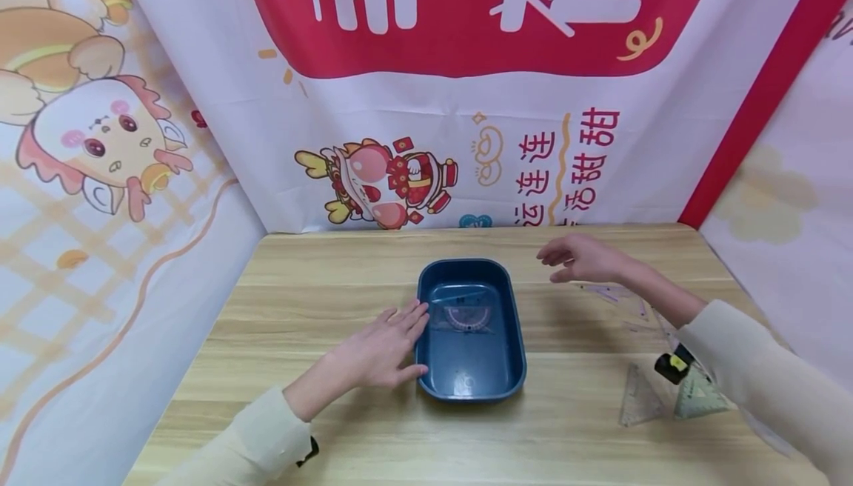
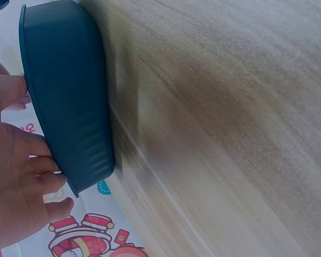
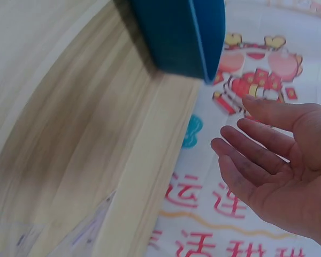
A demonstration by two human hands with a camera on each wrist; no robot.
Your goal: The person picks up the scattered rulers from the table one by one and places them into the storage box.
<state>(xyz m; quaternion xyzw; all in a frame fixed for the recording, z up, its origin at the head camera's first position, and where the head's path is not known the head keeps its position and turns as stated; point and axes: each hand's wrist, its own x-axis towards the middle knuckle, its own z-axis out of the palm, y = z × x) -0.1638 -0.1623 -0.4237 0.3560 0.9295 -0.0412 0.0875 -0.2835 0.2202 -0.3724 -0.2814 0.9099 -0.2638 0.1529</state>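
A dark blue plastic tray [image 1: 472,390] with rounded corners stands on the table. Inside it lies a clear plastic protractor ruler [image 1: 466,318]. My left hand [image 1: 383,345] touches the tray's left rim, its fingers fairly straight; the left wrist view shows the fingertips [image 2: 52,182] against the tray's outer side [image 2: 69,91]. To the right of the tray, my right hand [image 1: 581,258] hovers above the table with fingers loosely bent and nothing in them. The right wrist view shows that hand [image 3: 273,166] apart from the tray [image 3: 176,43].
Two clear set squares, one [image 1: 641,397] beside a greenish one [image 1: 698,395], lie at the right of the wooden table [image 1: 320,271]. More clear plastic pieces [image 1: 606,293] lie under the right forearm, partly hidden. A printed cloth [image 1: 426,108] hangs behind the table.
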